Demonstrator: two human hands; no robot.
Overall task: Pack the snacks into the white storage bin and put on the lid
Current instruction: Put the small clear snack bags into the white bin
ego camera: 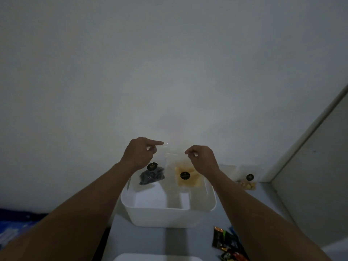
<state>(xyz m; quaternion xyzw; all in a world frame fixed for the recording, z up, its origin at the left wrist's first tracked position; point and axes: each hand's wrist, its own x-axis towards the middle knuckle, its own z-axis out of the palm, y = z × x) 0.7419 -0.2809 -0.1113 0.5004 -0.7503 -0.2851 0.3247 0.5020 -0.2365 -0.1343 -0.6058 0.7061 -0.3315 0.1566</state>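
An open white storage bin [167, 216] stands on the grey table. Above it my left hand [140, 152] pinches the top edge of a clear bag of dark snacks [152, 177]. My right hand [202, 159] pinches the top of a clear bag of yellow snacks [186, 178]. Both bags hang over the back of the bin. A third clear bag with yellow pieces [246, 182] leans against the wall at the right. Several dark and colourful snack packets [228, 243] lie on the table near my right forearm. The white lid [156, 257] shows at the bottom edge.
A plain white wall rises right behind the bin. A white panel or door [316, 185] stands at the right. Blue fabric [13, 228] lies off the table at the lower left.
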